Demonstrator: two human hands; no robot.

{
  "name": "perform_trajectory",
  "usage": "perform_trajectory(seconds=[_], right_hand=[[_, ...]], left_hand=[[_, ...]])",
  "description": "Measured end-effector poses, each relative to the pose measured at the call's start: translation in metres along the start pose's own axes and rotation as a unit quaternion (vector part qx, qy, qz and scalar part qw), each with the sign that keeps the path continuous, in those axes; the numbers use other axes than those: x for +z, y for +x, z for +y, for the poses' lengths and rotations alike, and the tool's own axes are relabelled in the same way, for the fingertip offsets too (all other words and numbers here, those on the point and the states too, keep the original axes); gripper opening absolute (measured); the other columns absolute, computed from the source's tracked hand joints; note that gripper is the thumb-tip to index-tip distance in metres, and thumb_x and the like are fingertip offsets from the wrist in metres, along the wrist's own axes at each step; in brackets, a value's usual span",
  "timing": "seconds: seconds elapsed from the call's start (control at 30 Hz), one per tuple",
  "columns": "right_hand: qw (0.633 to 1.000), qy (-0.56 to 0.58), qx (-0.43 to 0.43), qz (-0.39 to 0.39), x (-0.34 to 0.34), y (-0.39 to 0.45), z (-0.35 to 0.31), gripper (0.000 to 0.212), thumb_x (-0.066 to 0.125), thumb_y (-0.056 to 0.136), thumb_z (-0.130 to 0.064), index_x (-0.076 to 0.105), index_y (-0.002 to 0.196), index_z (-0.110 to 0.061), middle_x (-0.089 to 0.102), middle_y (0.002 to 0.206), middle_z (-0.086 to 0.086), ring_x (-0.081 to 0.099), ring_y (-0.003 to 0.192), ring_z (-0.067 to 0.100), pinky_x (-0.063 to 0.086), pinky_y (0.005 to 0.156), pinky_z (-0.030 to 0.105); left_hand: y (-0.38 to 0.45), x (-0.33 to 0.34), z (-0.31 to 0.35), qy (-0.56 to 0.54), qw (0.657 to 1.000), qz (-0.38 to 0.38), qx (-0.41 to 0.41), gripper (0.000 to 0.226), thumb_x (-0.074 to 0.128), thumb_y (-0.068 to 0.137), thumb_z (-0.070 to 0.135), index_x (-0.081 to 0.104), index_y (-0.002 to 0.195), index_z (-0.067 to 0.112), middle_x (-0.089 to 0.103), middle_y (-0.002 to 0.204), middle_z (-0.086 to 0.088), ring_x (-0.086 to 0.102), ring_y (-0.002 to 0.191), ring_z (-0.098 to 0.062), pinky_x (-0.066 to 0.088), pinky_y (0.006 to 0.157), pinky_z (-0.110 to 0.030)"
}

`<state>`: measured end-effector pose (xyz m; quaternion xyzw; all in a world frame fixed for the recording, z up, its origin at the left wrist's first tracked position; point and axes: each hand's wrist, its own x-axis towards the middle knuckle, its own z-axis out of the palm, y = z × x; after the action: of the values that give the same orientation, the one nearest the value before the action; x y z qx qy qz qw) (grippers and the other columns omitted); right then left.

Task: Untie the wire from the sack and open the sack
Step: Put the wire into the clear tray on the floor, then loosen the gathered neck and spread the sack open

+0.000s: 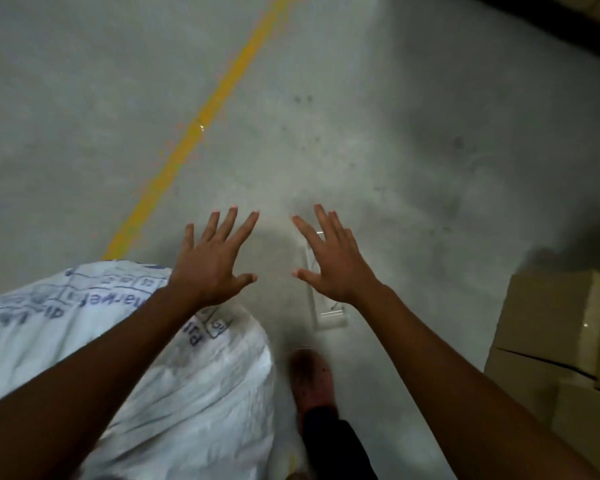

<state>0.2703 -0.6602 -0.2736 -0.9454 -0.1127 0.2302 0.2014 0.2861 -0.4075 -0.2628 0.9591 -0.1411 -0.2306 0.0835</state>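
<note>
White woven plastic sack with blue print: near left, on grey concrete floor; contents not visible; wire not discernible. Brown cardboard boxes: near right, stacked, flaps shut. Clear plastic item: on floor under right hand, blurred. Yellow painted line: runs diagonally, far left. Left hand: fingers spread, palm down, empty, above sack's far edge. Right hand: fingers spread, empty, over floor. Shoe: near centre, beside sack.

Woven sack, matt concrete

A crinkled white woven-plastic sack is seen on dull, speckled concrete floor; matt brown cardboard boxes are noted.
</note>
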Motion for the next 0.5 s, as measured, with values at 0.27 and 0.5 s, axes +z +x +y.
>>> perform_trajectory(seconds=[0.27, 0.5], right_hand=[[0.985, 0.025, -0.160, -0.055, -0.072, -0.047, -0.191, 0.102, 0.068, 0.091, -0.061, 0.002, 0.166, -0.040, -0.014, 0.176, -0.003, -0.012, 0.162, 0.027, 0.012, 0.128, 0.059], [0.945, 0.005, -0.285, -0.158, -0.031, -0.099, -0.316, 0.103, 0.063, 0.089, -0.072, -0.001, 0.165, -0.045, -0.014, 0.176, -0.007, -0.008, 0.163, 0.022, 0.013, 0.130, 0.053]], left_hand=[[-0.220, -0.114, -0.105, -0.120, 0.989, 0.036, -0.076, 0.107, 0.042, 0.076, 0.086, -0.011, 0.163, 0.052, 0.005, 0.178, 0.006, 0.006, 0.164, -0.026, 0.011, 0.127, -0.063], [-0.387, -0.103, -0.170, -0.274, 0.945, 0.081, -0.161, 0.112, 0.050, 0.072, 0.093, -0.008, 0.161, 0.059, 0.007, 0.172, 0.023, 0.008, 0.163, -0.019, 0.014, 0.129, -0.058]])
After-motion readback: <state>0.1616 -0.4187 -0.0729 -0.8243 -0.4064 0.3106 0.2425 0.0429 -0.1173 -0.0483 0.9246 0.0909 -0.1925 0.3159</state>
